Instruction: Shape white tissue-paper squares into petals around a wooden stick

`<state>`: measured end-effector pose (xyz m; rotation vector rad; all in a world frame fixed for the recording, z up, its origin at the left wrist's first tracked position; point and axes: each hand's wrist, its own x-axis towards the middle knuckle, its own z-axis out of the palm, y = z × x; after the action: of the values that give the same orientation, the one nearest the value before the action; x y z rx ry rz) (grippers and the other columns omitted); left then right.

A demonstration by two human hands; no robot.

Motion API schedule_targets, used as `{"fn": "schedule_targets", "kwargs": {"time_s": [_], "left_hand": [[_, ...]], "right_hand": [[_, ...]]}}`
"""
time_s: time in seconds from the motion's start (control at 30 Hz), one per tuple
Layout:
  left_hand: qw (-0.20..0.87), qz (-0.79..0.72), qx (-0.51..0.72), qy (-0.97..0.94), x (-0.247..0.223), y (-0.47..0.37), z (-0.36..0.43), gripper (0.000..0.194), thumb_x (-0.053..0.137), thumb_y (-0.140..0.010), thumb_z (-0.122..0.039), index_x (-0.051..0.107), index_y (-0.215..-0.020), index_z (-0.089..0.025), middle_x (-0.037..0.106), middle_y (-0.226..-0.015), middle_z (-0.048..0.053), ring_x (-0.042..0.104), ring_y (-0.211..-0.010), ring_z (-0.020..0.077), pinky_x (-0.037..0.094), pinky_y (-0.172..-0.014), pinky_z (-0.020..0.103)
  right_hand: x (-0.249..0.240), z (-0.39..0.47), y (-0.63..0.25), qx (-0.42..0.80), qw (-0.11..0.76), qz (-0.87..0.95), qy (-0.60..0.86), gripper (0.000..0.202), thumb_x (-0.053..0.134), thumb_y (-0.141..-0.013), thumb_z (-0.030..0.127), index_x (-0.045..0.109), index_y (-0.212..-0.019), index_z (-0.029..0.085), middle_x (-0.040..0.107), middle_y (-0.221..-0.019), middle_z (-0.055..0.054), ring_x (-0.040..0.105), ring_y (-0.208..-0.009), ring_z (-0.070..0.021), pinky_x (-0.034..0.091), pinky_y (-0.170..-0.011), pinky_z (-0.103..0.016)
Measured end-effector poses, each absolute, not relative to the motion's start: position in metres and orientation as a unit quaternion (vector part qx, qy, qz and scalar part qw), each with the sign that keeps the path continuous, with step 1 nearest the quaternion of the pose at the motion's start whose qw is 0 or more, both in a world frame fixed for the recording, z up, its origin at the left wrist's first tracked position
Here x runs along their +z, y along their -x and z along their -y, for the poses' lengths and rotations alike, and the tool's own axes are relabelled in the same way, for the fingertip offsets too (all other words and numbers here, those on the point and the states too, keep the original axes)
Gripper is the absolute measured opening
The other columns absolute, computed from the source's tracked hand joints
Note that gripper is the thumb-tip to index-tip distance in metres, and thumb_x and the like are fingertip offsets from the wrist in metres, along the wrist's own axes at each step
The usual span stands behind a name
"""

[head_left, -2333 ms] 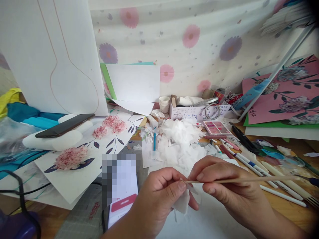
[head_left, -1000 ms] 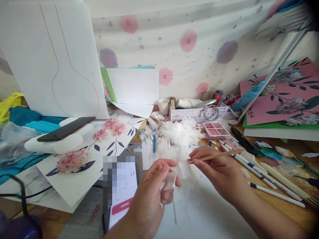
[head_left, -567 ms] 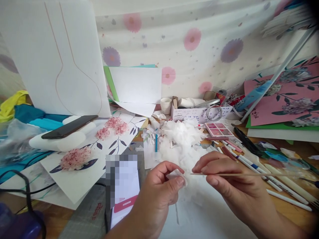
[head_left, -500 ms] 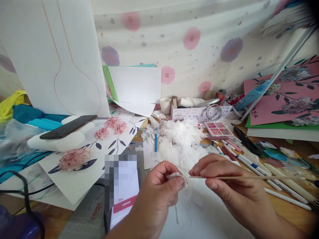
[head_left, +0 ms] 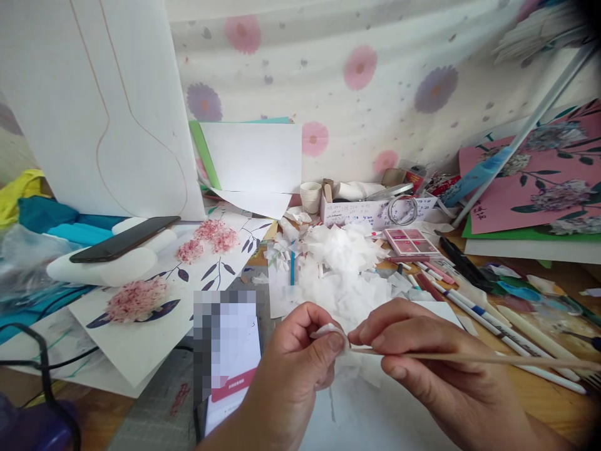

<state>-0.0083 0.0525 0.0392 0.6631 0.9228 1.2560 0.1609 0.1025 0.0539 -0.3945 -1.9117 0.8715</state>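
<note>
Between the thumb and fingers of my left hand (head_left: pixel 303 357) is a small piece of white tissue paper (head_left: pixel 327 330), partly hidden by the thumb. My right hand (head_left: pixel 422 351) grips a thin wooden stick (head_left: pixel 479 358) that runs out to the right. The stick's tip and my right index fingertip meet the edge of the tissue piece. Behind both hands lies a heap of torn white tissue paper (head_left: pixel 345 250). A white sheet (head_left: pixel 375 407) is under my hands.
A phone with a lit screen (head_left: pixel 235 357) lies beside my left wrist. Pens (head_left: pixel 488 322) and tools crowd the right side. A pink palette (head_left: pixel 412 242), paper cup (head_left: pixel 310 197) and written-on box (head_left: pixel 357 213) stand behind. Pink tissue flowers (head_left: pixel 136 299) rest on paper at left.
My right hand has moved slightly left and down, bringing the stick's tip and the index finger against the tissue piece. My left hand still pinches it. The view has shifted slightly.
</note>
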Motion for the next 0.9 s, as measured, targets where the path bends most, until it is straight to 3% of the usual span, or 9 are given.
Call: {"fn": "schedule_targets", "kwargs": {"time_s": [0.17, 0.5, 0.6, 0.7, 0.8, 0.9], "left_hand": [[0.655, -0.406, 0.557, -0.309, 0.037, 0.008, -0.053, 0.024, 0.07, -0.08, -0.031, 0.052, -0.075, -0.017, 0.034, -0.057, -0.008, 0.023, -0.05, 0.0054, 0.016, -0.052, 0.024], [0.651, -0.42, 0.549, -0.314, 0.037, 0.008, -0.054, 0.026, 0.075, -0.075, -0.033, 0.054, -0.081, -0.019, 0.041, -0.066, -0.006, 0.028, -0.054, 0.0063, 0.021, -0.053, 0.023], [0.59, -0.483, 0.568, -0.311, 0.034, 0.011, -0.055, 0.026, 0.07, -0.08, -0.036, 0.054, -0.095, -0.023, 0.044, -0.07, -0.006, 0.03, -0.055, 0.0075, 0.024, -0.052, 0.023], [0.484, -0.518, 0.6, -0.37, 0.032, 0.017, -0.053, 0.023, 0.063, -0.086, -0.043, 0.053, -0.083, -0.022, 0.041, -0.066, -0.006, 0.031, -0.056, 0.0091, 0.026, -0.052, 0.023], [0.447, -0.512, 0.554, -0.48, 0.033, 0.018, -0.049, 0.03, 0.067, -0.08, -0.048, 0.055, -0.078, -0.02, 0.044, -0.066, -0.003, 0.035, -0.057, 0.0106, 0.027, -0.053, 0.024], [0.466, -0.518, 0.487, -0.527, 0.036, 0.014, -0.046, 0.032, 0.074, -0.073, -0.045, 0.055, -0.084, -0.021, 0.035, -0.059, -0.006, 0.03, -0.054, 0.0108, 0.023, -0.051, 0.025]], "right_hand": [[0.054, -0.103, -0.162, 0.346, 0.474, 0.793, 0.165, 0.016, 0.062, -0.087, 0.013, 0.066, -0.097, 0.025, 0.07, -0.088, -0.003, 0.068, -0.085, -0.0155, 0.058, -0.073, -0.024], [0.052, -0.104, -0.159, 0.332, 0.481, 0.794, 0.165, 0.016, 0.06, -0.088, 0.013, 0.067, -0.097, 0.024, 0.071, -0.083, -0.005, 0.068, -0.079, -0.0174, 0.058, -0.067, -0.027], [0.05, -0.104, -0.159, 0.338, 0.49, 0.782, 0.188, 0.018, 0.061, -0.087, 0.011, 0.067, -0.095, 0.025, 0.071, -0.083, -0.004, 0.068, -0.08, -0.0181, 0.058, -0.068, -0.028], [0.048, -0.105, -0.158, 0.338, 0.495, 0.773, 0.207, 0.019, 0.062, -0.085, 0.009, 0.067, -0.093, 0.026, 0.071, -0.083, -0.002, 0.067, -0.083, -0.0167, 0.057, -0.071, -0.026], [0.047, -0.105, -0.158, 0.334, 0.496, 0.776, 0.2, 0.019, 0.062, -0.085, 0.009, 0.067, -0.094, 0.025, 0.07, -0.083, -0.001, 0.067, -0.083, -0.0158, 0.057, -0.071, -0.025], [0.048, -0.104, -0.157, 0.327, 0.493, 0.784, 0.19, 0.019, 0.062, -0.085, 0.008, 0.067, -0.094, 0.024, 0.07, -0.083, -0.002, 0.067, -0.082, -0.0167, 0.057, -0.07, -0.026]]}}
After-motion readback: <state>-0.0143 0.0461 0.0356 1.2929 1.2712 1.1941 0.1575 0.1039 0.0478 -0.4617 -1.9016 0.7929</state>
